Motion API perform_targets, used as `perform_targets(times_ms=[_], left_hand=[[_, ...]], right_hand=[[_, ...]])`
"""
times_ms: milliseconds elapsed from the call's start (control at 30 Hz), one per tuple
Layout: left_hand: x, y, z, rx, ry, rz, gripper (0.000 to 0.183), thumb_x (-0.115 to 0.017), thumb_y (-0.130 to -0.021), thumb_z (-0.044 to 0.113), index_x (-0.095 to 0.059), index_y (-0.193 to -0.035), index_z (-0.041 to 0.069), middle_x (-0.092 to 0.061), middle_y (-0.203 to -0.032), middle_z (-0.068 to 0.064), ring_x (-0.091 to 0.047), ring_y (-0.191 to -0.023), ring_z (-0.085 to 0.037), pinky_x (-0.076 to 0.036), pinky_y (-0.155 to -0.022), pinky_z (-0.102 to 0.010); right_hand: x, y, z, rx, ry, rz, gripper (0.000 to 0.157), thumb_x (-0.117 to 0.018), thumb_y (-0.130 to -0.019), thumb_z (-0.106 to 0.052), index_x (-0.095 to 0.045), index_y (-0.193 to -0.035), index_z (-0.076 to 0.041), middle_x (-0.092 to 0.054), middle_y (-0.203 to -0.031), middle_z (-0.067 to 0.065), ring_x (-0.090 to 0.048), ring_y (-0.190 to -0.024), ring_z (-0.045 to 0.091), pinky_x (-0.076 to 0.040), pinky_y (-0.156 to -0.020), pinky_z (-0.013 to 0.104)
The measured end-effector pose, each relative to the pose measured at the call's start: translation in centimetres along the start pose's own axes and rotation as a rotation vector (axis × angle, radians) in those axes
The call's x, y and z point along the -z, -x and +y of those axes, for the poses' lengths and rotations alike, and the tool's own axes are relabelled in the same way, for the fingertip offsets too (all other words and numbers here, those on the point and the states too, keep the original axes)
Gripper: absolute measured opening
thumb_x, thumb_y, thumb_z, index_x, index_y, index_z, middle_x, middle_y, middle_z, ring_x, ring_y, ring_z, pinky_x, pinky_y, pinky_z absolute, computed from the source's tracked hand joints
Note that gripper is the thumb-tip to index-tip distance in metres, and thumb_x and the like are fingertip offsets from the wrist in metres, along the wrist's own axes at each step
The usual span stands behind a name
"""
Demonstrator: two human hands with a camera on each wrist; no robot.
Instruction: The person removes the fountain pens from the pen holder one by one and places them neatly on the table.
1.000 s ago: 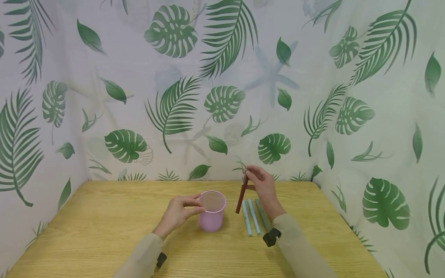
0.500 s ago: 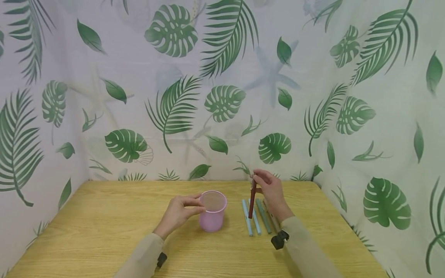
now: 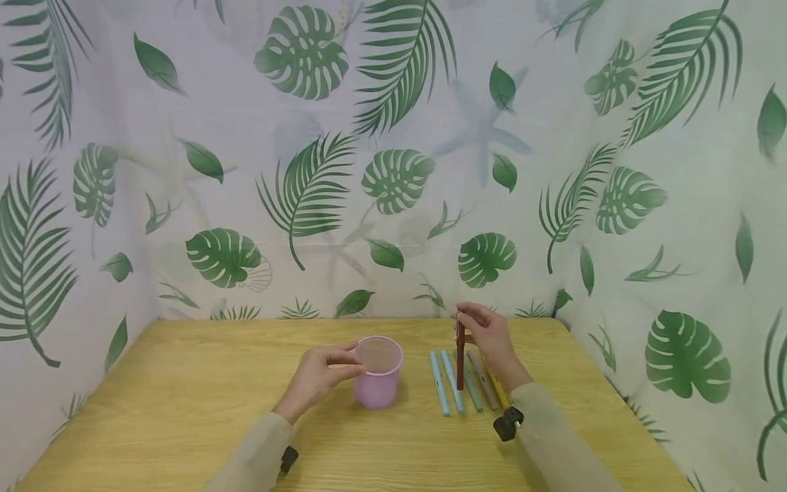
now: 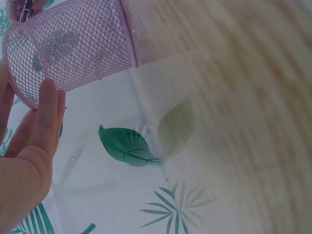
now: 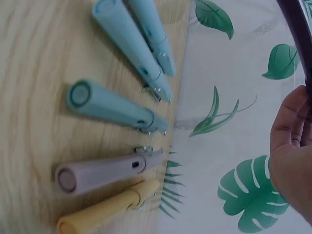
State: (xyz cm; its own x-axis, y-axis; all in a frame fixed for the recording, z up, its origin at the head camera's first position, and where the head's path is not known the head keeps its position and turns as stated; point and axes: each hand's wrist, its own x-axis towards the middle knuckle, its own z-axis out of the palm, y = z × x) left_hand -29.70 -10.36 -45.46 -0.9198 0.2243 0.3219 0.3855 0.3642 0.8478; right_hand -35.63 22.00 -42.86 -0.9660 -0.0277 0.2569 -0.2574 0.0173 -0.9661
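Note:
A pink mesh pen holder stands upright on the table. My left hand holds it by the left side of its rim, and in the left wrist view its fingers lie against the mesh. My right hand pinches a dark red pen near its clip end. The pen hangs almost vertical above a row of pens. Two light blue pens, a green pen, a greyish-brown pen and a yellow pen lie side by side below it.
The wooden table meets a leaf-patterned cloth at its back and sides. The row of pens lies to the right of the pen holder, partly under my right forearm. Each wrist carries a small black camera.
My right hand has moved rightward with the dark red pen, away from the pen holder, and the pen has turned closer to vertical. More of the row shows now. My left hand stays put.

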Motion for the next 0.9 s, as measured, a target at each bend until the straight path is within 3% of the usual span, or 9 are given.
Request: perform_targets(times_ms=[200, 433, 700, 900], left_hand=[[0.3, 0.1, -0.1, -0.005, 0.013, -0.002, 0.016, -0.075, -0.071, 0.031, -0.073, -0.083, 0.020, -0.059, -0.119, -0.001, -0.054, -0.111, -0.020, -0.043, -0.089, -0.042], [0.4, 0.4, -0.1, -0.006, 0.015, -0.005, 0.028, -0.075, -0.069, 0.035, -0.073, -0.087, 0.013, -0.059, -0.119, 0.001, -0.056, -0.108, -0.017, -0.045, -0.088, -0.038], [0.3, 0.4, -0.1, 0.003, 0.008, 0.001, 0.021, -0.076, -0.070, 0.032, -0.073, -0.085, 0.018, -0.059, -0.119, 0.000, -0.055, -0.109, -0.019, -0.044, -0.089, -0.040], [0.1, 0.1, -0.2, 0.007, 0.017, -0.005, 0.021, -0.076, -0.069, 0.032, -0.073, -0.084, 0.018, -0.059, -0.119, 0.001, -0.054, -0.111, -0.018, -0.041, -0.092, -0.041]], right_hand=[[1.5, -0.5, 0.9, -0.059, 0.066, 0.013, 0.035, -0.060, -0.088, -0.028, -0.057, -0.116, -0.006, -0.059, -0.112, 0.015, -0.058, -0.089, 0.018, -0.052, -0.069, 0.032], [3.4, -0.5, 1.2, -0.052, 0.180, -0.016, 0.041, -0.057, -0.090, -0.029, -0.054, -0.120, -0.002, -0.055, -0.117, 0.021, -0.058, -0.093, 0.019, -0.051, -0.074, 0.031], [5.3, -1.0, 2.0, -0.091, 0.230, -0.068, 0.040, -0.054, -0.091, -0.030, -0.053, -0.122, -0.005, -0.054, -0.121, 0.019, -0.057, -0.096, 0.012, -0.050, -0.076, 0.030], [7.0, -1.0, 3.1, -0.085, 0.276, -0.112, 0.040, -0.052, -0.093, -0.028, -0.051, -0.124, -0.003, -0.054, -0.119, 0.017, -0.053, -0.104, 0.024, -0.049, -0.077, 0.034]])
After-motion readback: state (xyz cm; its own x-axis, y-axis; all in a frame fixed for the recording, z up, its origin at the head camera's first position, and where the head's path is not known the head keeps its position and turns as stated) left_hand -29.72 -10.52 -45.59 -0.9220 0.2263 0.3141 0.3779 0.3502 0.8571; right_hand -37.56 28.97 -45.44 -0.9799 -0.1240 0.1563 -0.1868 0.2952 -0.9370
